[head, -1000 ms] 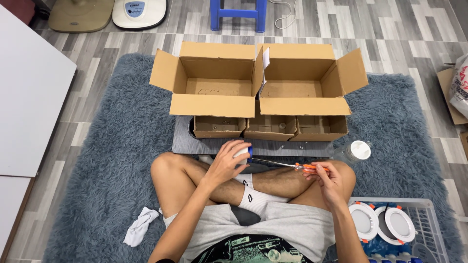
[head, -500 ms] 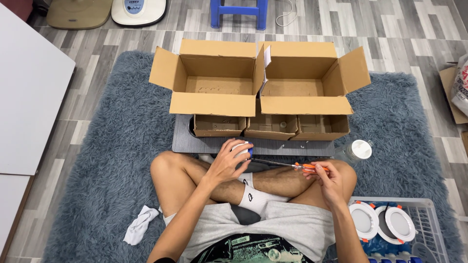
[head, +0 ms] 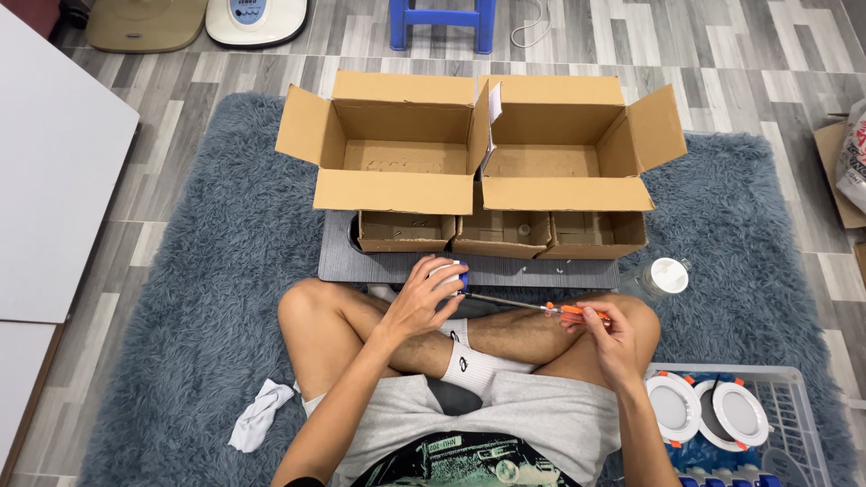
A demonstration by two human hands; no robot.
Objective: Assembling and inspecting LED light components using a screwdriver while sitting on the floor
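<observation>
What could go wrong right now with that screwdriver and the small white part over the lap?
The screwdriver in the right hand points at the left hand, which grips the small white part; a slip might jab fingers or the bare leg below. Anything dropped could vanish into the shaggy rug.

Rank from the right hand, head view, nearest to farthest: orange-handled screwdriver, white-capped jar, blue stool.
1. Orange-handled screwdriver: held in the right hand.
2. White-capped jar: on the rug, just ahead and to the right.
3. Blue stool: at the top edge, beyond the open cardboard boxes.
</observation>
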